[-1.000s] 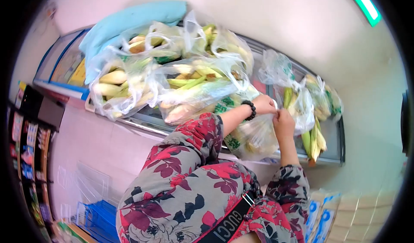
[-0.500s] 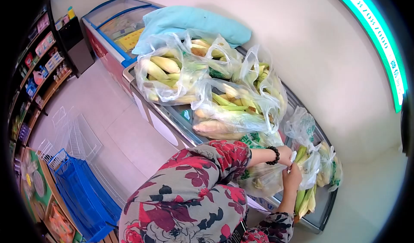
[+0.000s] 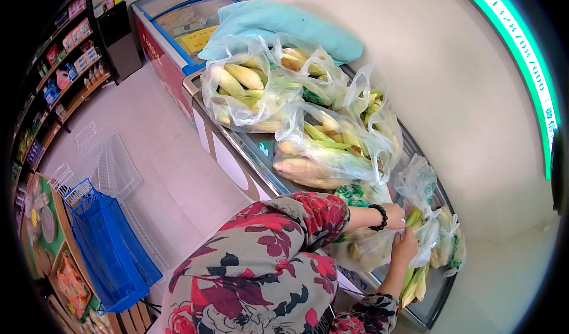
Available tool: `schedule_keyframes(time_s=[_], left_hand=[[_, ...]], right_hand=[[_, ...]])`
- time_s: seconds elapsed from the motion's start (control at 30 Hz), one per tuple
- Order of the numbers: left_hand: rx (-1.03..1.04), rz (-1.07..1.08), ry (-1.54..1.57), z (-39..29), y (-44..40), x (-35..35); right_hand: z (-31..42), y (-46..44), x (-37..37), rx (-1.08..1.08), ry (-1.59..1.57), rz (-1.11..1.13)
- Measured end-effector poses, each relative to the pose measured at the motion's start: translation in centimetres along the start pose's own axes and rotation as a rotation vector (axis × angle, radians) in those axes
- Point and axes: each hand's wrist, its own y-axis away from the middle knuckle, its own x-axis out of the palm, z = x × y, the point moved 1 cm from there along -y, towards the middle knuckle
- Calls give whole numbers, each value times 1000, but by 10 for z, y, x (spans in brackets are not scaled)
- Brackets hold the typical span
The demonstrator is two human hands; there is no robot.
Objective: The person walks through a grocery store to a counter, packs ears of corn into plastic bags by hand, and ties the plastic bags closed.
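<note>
My left hand (image 3: 391,216), with a dark beaded bracelet (image 3: 379,217) at the wrist, is closed on the gathered top of a clear plastic bag (image 3: 364,248). Just below it, my right hand (image 3: 405,245) is also closed on the same bag's neck. Pale contents show dimly through the film, and the fingertips are partly hidden. Past my hands lies another thin bag (image 3: 427,239) around green corn cobs (image 3: 414,217). Husked ears of corn (image 3: 416,288) stick out beneath it, beside my right wrist.
Several open bags of corn (image 3: 326,150) cover the freezer lid (image 3: 264,180). A light blue cloth (image 3: 284,29) lies behind them, against the wall. A blue basket (image 3: 109,245) and a white wire rack (image 3: 109,168) stand on the floor at left, near stocked shelves (image 3: 68,55).
The view has turned slightly, so the freezer and bags sit further right at the top. My hands keep hold of the bag's neck, with a little more space between them.
</note>
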Motion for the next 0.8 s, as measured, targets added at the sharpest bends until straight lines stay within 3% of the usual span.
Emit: schedule_keyframes(time_s=[0.07, 0.1, 0.17, 0.2, 0.27, 0.3, 0.33, 0.4, 0.43, 0.47, 0.5, 0.57, 0.6, 0.63, 0.67, 0.8], left_hand=[[-56, -57, 16, 2, -4, 1], [-81, -86, 16, 13, -12, 6], [-19, -43, -33, 18, -15, 20], [68, -2, -91, 24, -22, 13], [-5, -14, 29, 31, -25, 14], [115, -62, 21, 30, -20, 10], [232, -111, 16, 29, -14, 4], [215, 6, 194, 30, -14, 6], [295, 46, 121, 29, -9, 4], [386, 81, 56, 24, -3, 0], [346, 165, -34, 19, 0, -6], [397, 253, -82, 31, -6, -19], [372, 177, -268, 50, -19, -11], [357, 211, -43, 66, -28, -20], [296, 155, -208, 56, -30, -27], [172, -412, 11, 61, -73, -33]], right_hand=[[-15, -2, 4, -16, 49, -34], [-25, -2, 4, 164, -127, -124], [-45, -13, -5, 908, -1390, -118], [-43, -10, -8, 872, -1587, -3], [-54, 1, 10, 748, -1554, 24], [-68, 12, 28, 446, -1288, 141], [-61, 11, 30, 345, -1008, 296], [-49, 31, 45, 145, -582, 210], [-48, 29, 47, 71, -427, 206], [-44, 28, 40, 204, -471, 58], [-45, 27, 31, 328, -504, -101], [-72, 32, 24, 772, -824, -164], [-82, 41, 27, 841, -936, -206], [-92, 52, 31, 903, -1048, -257], [-93, 58, 36, 941, -1127, -287], [-81, 66, 44, 922, -1371, -419]])
